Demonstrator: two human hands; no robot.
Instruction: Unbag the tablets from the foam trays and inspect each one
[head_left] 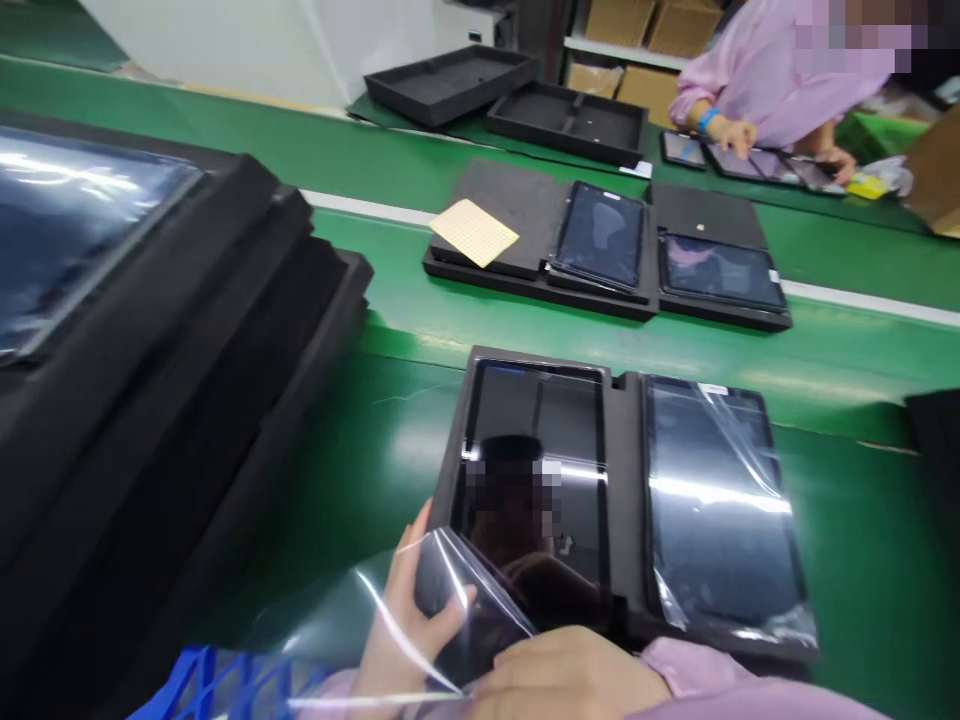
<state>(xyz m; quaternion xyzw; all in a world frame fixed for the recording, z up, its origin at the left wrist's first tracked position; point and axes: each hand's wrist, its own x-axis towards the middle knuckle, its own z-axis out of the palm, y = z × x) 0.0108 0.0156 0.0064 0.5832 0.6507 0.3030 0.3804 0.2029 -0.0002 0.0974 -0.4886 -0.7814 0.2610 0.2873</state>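
In front of me a black foam tray (pixel 625 500) lies on the green surface with two tablets in it. The left tablet (pixel 559 415) has a dark, glossy, uncovered screen. Loose clear wrap covers the right tablet (pixel 720 550). My left hand (pixel 412 610) grips the tray's near left corner, fingers along the side and thumb above. A sheet of clear film (pixel 337 600) curves over that hand and the tablet's lower end. Bent over the film's near edge, my right hand (pixel 566 675) appears to hold it; its fingertips are partly hidden.
Stacked black trays (pixel 187 430) rise at left, a wrapped tablet (pixel 82 220) on top. Beyond are two trays with tablets (pixel 600 240) and a yellowish sticker sheet (pixel 474 232). Empty black trays (pixel 570 120) sit farther back. Another person's hands (pixel 735 135) touch tablets at upper right.
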